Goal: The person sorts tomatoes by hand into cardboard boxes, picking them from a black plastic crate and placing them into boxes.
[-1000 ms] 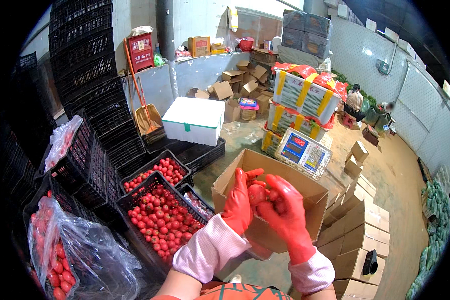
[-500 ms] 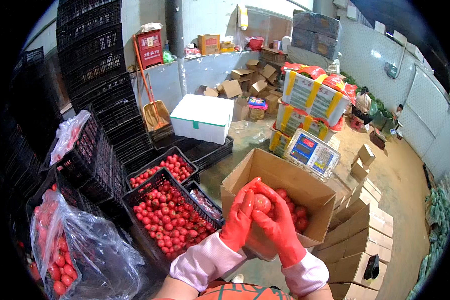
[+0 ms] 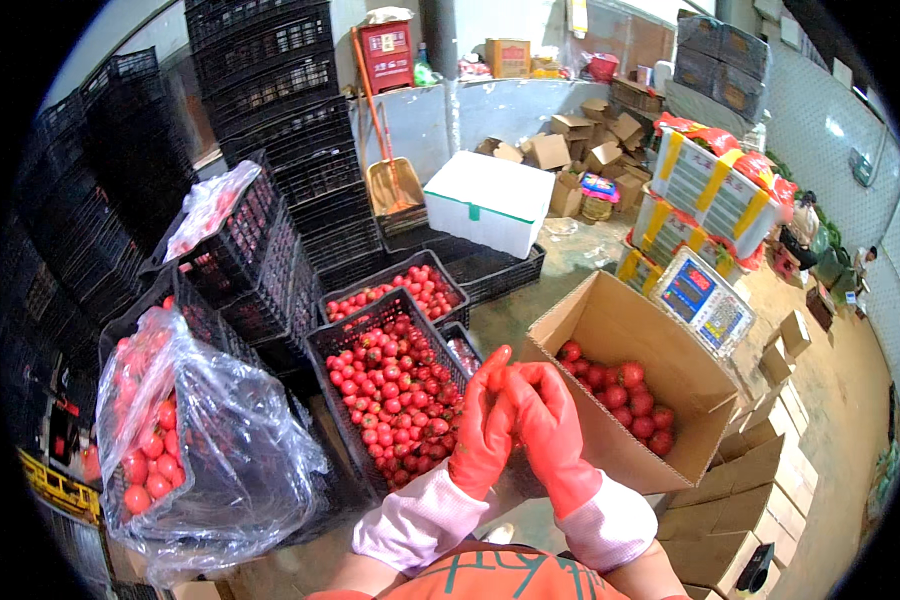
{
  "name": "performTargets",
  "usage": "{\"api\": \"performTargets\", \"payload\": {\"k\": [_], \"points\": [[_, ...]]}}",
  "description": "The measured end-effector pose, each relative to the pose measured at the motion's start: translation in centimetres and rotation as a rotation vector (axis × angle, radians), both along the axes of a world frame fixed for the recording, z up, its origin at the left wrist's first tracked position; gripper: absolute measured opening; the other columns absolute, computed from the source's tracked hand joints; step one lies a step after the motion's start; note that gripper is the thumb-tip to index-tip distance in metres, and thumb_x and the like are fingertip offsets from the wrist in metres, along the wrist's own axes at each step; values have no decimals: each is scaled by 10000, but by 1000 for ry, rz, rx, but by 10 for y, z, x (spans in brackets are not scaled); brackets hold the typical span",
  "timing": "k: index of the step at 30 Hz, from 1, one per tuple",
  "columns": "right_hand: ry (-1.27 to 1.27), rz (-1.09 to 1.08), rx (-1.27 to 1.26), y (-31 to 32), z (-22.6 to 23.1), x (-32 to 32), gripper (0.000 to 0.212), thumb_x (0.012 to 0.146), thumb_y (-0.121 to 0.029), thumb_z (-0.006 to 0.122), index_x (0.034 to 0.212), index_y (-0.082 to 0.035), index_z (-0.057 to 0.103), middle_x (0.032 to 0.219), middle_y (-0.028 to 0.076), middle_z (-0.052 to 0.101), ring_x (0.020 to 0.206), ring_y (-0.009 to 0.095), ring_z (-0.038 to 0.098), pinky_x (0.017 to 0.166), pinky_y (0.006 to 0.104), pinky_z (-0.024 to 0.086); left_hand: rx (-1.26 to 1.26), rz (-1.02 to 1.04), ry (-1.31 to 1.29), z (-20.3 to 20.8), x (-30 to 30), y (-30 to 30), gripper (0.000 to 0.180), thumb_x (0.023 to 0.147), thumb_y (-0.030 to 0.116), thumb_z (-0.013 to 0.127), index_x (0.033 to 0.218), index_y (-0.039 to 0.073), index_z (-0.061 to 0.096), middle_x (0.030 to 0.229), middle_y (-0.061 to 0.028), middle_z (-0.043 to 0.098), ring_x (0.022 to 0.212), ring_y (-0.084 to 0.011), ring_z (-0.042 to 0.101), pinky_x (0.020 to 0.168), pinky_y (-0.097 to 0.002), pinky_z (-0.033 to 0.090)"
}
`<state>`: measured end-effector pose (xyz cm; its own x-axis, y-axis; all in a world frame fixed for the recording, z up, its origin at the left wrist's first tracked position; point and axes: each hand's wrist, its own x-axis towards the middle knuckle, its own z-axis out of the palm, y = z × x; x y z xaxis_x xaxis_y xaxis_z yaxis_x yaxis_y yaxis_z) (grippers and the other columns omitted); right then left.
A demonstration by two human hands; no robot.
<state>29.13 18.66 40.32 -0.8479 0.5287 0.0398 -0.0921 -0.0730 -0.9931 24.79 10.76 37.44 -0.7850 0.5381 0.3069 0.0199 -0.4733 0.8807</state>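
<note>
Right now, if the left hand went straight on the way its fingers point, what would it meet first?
Likely the near-left flap of the open cardboard box; the left hand points up and away, beside the right hand. Depth is unclear.

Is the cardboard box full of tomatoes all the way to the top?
No, the cardboard box holds only a small pile of tomatoes at its bottom.

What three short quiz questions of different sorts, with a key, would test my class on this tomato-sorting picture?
1. True or false: the cardboard box is empty.
2. What colour are the gloves on the left hand and right hand?
A blue
B red
C white
3. Fill in: the black crate nearest the hands holds ____.

Key:
1. False; tomatoes lie in it.
2. B.
3. Tomatoes.
</note>
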Motion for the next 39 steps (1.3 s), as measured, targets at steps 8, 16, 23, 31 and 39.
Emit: {"api": "performTargets", "payload": {"k": [8,16,23,31,39], "points": [[298,-101,15,-26,-20,-17,118,951,-53,522,1015,-18,615,1022,88,618,973,175,574,896,299,452,-137,123,155,-1,-17,-23,483,1044,275,403,1418,-27,366,1350,-108,489,1211,-177,484,1052,-304,364],[253,-102,-41,-5,-38,-10,193,983,-44,503,1150,12,581,1130,73,608,985,148,610,859,295,510,-229,202,255,-3,-16,-35,549,1038,436,295,1320,22,518,1130,-119,646,867,-176,661,645,-270,557],[365,55,866,8,-28,-2,483,734,-97,725,1195,-28,594,1089,163,652,1001,335,627,904,398,484,-6,-202,-330,-26,-24,-37,564,1007,464,385,1336,11,451,1290,-133,536,1156,-248,554,958,-356,481],[43,114,1004,6,-29,3,678,619,-94,756,1264,-37,556,1227,179,593,1162,346,558,991,437,435,-488,-245,-155,-9,-23,-43,569,931,589,501,1140,66,585,917,-57,639,663,-123,608,530,-272,481],[364,403,364,-6,-32,8,580,710,21,690,1270,-26,548,1380,181,478,1290,309,468,1029,362,407,-247,-187,28,-46,-25,-36,282,914,339,590,1072,105,585,950,-61,610,767,-115,604,535,-276,472]]}}
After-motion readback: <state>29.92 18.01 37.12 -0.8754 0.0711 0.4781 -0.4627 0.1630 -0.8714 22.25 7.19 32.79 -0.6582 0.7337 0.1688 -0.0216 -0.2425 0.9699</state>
